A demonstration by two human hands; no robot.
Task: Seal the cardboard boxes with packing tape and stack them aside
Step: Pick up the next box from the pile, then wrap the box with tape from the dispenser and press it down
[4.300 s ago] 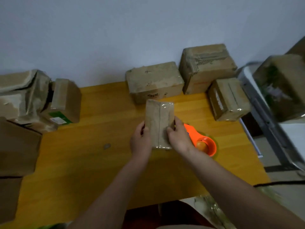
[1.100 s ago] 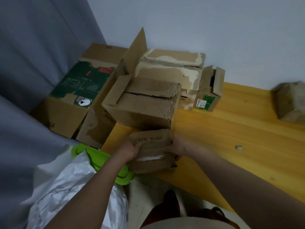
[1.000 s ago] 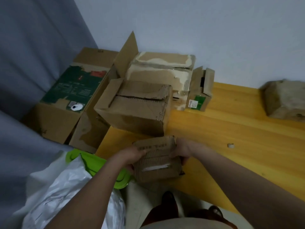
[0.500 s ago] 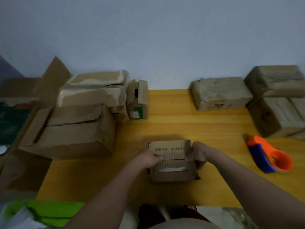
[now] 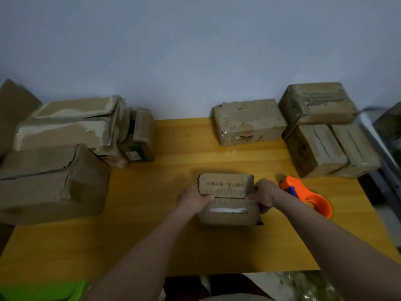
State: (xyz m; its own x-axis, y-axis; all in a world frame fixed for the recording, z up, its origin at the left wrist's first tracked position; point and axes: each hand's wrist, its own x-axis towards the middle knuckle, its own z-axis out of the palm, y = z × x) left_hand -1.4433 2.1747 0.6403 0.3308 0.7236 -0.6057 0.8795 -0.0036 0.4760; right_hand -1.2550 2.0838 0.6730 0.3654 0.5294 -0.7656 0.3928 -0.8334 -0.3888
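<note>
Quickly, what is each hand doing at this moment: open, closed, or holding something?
Left hand: grips the left side of the small cardboard box on the table.
Right hand: grips the right side of the same box.

A plain pale blue-grey wall [image 5: 195, 51] rises behind a yellow wooden table [image 5: 152, 240]. The light is dim. Pale, mottled floor [image 5: 303, 285] shows below the table's near edge.

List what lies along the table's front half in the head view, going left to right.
Large unsealed box → left hand → small cardboard box held between both hands → right hand → orange tape dispenser.
</note>
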